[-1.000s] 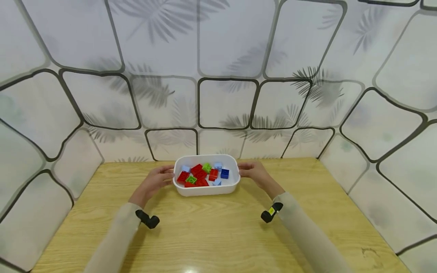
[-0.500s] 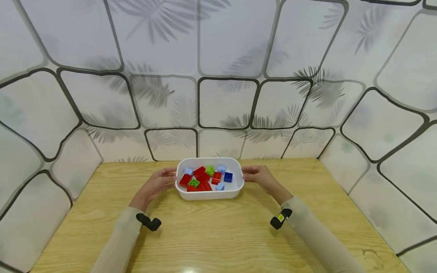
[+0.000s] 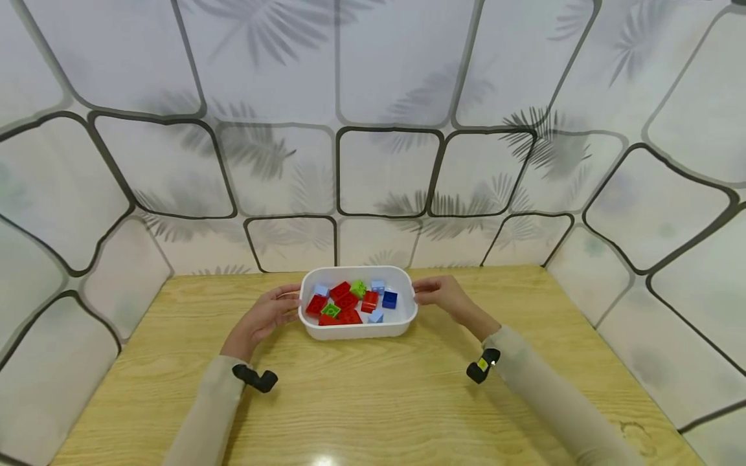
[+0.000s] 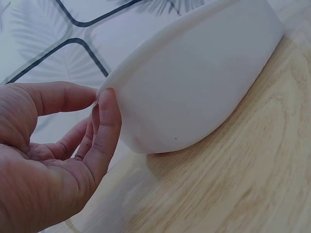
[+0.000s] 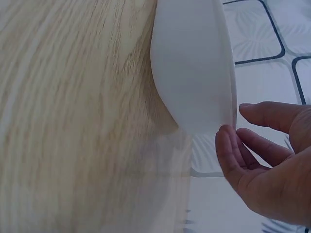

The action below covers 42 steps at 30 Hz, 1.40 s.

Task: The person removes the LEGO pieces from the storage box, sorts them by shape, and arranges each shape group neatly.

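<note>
A white oval-cornered plastic tub [image 3: 358,332] sits on the wooden table and holds several toy building bricks. Among them are red bricks [image 3: 346,301], green bricks [image 3: 331,311], light blue bricks [image 3: 375,316] and a dark blue brick [image 3: 390,299]. At the tub's left end, my left hand [image 3: 265,317] pinches the rim between thumb and fingers. My right hand [image 3: 450,301] is at the other end. In the right wrist view its fingertips [image 5: 225,133] touch the outer wall, while the thumb stands slightly off the rim.
The wooden table [image 3: 361,401] runs back to a patterned wall covering [image 3: 379,175], close behind the tub. More of this covering rises on the left and right. A dark camera mount [image 3: 254,377] sits on the left wrist, another mount [image 3: 483,366] on the right.
The tub moved a little to the right and toward me between the first two frames, with both hands on it. Since then it stays in place, and the view has tilted slightly.
</note>
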Tool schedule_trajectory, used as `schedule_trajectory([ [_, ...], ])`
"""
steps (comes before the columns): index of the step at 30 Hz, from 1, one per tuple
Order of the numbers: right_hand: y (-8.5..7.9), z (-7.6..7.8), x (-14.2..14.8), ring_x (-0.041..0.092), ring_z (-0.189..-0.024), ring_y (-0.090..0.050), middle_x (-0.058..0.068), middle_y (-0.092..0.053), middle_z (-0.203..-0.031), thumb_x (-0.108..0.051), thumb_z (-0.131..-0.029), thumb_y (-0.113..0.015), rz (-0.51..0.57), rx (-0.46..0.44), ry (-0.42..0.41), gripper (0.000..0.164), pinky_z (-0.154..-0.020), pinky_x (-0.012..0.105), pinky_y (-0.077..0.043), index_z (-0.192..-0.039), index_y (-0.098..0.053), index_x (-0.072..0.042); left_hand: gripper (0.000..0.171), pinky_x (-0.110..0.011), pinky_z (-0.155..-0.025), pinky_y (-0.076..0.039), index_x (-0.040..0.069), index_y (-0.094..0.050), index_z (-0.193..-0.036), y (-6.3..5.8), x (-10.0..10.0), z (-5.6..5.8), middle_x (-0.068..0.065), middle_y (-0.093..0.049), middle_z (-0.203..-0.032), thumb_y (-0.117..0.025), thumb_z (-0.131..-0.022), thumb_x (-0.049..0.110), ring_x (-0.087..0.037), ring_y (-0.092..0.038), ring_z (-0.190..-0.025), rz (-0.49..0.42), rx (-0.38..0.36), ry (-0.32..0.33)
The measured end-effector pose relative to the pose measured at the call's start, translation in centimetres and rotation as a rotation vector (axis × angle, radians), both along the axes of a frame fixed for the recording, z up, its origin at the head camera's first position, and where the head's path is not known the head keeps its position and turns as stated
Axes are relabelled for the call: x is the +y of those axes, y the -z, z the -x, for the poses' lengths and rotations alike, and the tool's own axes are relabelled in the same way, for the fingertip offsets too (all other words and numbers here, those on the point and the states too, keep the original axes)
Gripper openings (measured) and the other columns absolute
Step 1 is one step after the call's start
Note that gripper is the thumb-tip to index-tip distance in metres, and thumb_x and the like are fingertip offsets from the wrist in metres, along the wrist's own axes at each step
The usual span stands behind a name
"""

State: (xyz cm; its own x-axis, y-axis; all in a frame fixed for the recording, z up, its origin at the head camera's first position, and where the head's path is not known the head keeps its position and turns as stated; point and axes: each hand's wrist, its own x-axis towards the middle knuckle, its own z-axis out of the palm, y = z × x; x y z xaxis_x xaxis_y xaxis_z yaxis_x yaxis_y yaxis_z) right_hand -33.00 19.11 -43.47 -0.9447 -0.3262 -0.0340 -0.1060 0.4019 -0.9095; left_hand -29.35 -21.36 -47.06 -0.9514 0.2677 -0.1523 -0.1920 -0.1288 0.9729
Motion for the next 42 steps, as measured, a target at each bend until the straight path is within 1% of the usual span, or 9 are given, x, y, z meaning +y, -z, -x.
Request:
schedule_trajectory([
  [4, -0.7, 0.5, -0.3, 0.017, -0.097, -0.07, 0.026, -0.071, -0.117, -0.004, -0.09, -0.074, -0.117, 0.085, -0.013, 0.039, -0.084, 0.031, -0.06, -0.125, -0.067, 0.01, 0.06, -0.021, -0.082, -0.058, -0.008, -0.025, -0.155, -0.1, 0.0, 0.0, 0.004, -0.062, -0.106, -0.054, -0.104, 0.004, -0.005, -0.064, -0.094, -0.006, -0.01, -0.002],
  [10, -2.4, 1.1, -1.0, 0.031, -0.1, -0.069, 0.024, -0.072, -0.116, -0.006, -0.089, -0.075, -0.289, 0.21, -0.079, 0.036, -0.081, 0.036, -0.059, -0.121, -0.07, 0.007, 0.059, -0.022, -0.082, -0.058, -0.008, -0.026, -0.155, -0.2, 0.0, 0.0, 0.003, -0.061, -0.109, -0.053, -0.104, 0.005, -0.006, -0.064, -0.095, 0.007, -0.015, -0.007],
  [15, -3.8, 1.6, -2.2, 0.034, -0.103, -0.068, 0.023, -0.071, -0.12, -0.008, -0.089, -0.076, -0.425, 0.306, -0.184, 0.037, -0.088, 0.043, -0.058, -0.123, -0.069, 0.007, 0.059, -0.022, -0.084, -0.057, -0.006, -0.029, -0.155, -0.1, 0.0, -0.2, 0.001, -0.06, -0.114, -0.055, -0.104, 0.007, -0.006, -0.063, -0.098, 0.031, -0.018, -0.02],
  [18, -4.5, 1.6, -3.3, 0.035, -0.106, -0.067, 0.023, -0.07, -0.123, -0.009, -0.09, -0.075, -0.477, 0.329, -0.248, 0.039, -0.093, 0.046, -0.056, -0.125, -0.068, 0.006, 0.057, -0.022, -0.084, -0.057, -0.004, -0.031, -0.155, 0.0, 0.0, -0.2, 0.001, -0.059, -0.115, -0.054, -0.104, 0.008, -0.007, -0.063, -0.098, 0.042, -0.021, -0.038],
  [22, -4.5, 1.8, -4.5, 0.038, -0.109, -0.065, 0.023, -0.07, -0.123, -0.009, -0.09, -0.075, -0.526, 0.34, -0.32, 0.039, -0.094, 0.046, -0.055, -0.125, -0.068, 0.006, 0.056, -0.023, -0.085, -0.057, -0.005, -0.031, -0.154, 0.1, 0.0, -0.1, 0.002, -0.059, -0.114, -0.054, -0.105, 0.008, -0.007, -0.063, -0.098, 0.039, -0.016, -0.037],
  [30, -4.3, 1.8, -6.3, 0.036, -0.112, -0.064, 0.02, -0.068, -0.122, -0.007, -0.09, -0.075, -0.634, 0.391, -0.415, 0.039, -0.097, 0.046, -0.054, -0.126, -0.067, 0.005, 0.057, -0.023, -0.085, -0.057, -0.006, -0.031, -0.154, 0.0, 0.1, 0.2, -0.001, -0.058, -0.115, -0.054, -0.104, 0.007, -0.008, -0.062, -0.098, 0.043, -0.013, -0.033],
  [32, -4.3, 1.8, -6.5, 0.035, -0.114, -0.063, 0.02, -0.068, -0.124, -0.006, -0.09, -0.075, -0.688, 0.42, -0.453, 0.039, -0.099, 0.047, -0.053, -0.126, -0.067, 0.005, 0.056, -0.023, -0.084, -0.057, -0.005, -0.031, -0.154, 0.0, 0.2, 0.2, 0.0, -0.058, -0.113, -0.054, -0.104, 0.006, -0.008, -0.062, -0.098, 0.035, -0.016, -0.03],
  [38, -4.0, 1.8, -6.9, 0.033, -0.112, -0.065, 0.018, -0.07, -0.12, -0.009, -0.088, -0.079, -0.888, 0.59, -0.539, 0.036, -0.098, 0.046, -0.054, -0.121, -0.071, 0.002, 0.057, -0.023, -0.084, -0.057, -0.006, -0.03, -0.154, -0.1, 0.3, 0.1, 0.002, -0.059, -0.108, -0.053, -0.104, 0.005, -0.007, -0.062, -0.096, 0.01, -0.012, -0.023],
  [42, -3.5, 1.9, -7.1, 0.032, -0.108, -0.065, 0.016, -0.07, -0.117, -0.012, -0.087, -0.081, -0.928, 0.643, -0.553, 0.034, -0.094, 0.046, -0.055, -0.119, -0.073, -0.001, 0.056, -0.023, -0.083, -0.057, -0.006, -0.03, -0.154, -0.2, 0.2, -0.1, 0.003, -0.06, -0.107, -0.053, -0.104, 0.005, -0.006, -0.063, -0.096, 0.017, -0.011, -0.026],
])
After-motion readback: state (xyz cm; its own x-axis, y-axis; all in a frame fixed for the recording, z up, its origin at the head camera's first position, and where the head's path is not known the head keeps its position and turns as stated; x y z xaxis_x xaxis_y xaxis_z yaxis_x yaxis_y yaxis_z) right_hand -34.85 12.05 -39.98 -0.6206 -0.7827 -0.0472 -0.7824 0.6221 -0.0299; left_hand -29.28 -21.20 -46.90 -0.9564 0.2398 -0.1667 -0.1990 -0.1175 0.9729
